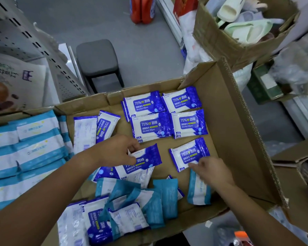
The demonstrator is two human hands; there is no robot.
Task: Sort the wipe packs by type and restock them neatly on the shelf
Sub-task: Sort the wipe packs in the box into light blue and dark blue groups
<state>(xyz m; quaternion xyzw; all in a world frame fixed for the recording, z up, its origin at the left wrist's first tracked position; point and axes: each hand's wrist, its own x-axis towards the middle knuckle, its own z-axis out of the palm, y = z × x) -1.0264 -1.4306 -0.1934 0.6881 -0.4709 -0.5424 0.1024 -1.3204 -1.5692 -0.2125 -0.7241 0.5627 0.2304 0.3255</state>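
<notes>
Sorting looked about half done: four alcohol wipe packs (151, 126) lay squared at the far end of the cardboard box (238, 139). The left hand (114, 151) pinched a fifth pack (146, 157). The right hand (212, 171) reached a sixth pack (188, 153), grip unclear. Teal packs (160, 201) lay jumbled nearest.

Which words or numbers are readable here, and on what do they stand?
"75% 酒精": on each dark blue alcohol wipe pack, top line.
"酒精湿巾": same pack, line below.
"Alcohol Wipes": same pack, lowest line; its small green tag is unreadable.
On the light blue packs: print too blurred.
On the printed bag: characters too blurred.
</notes>
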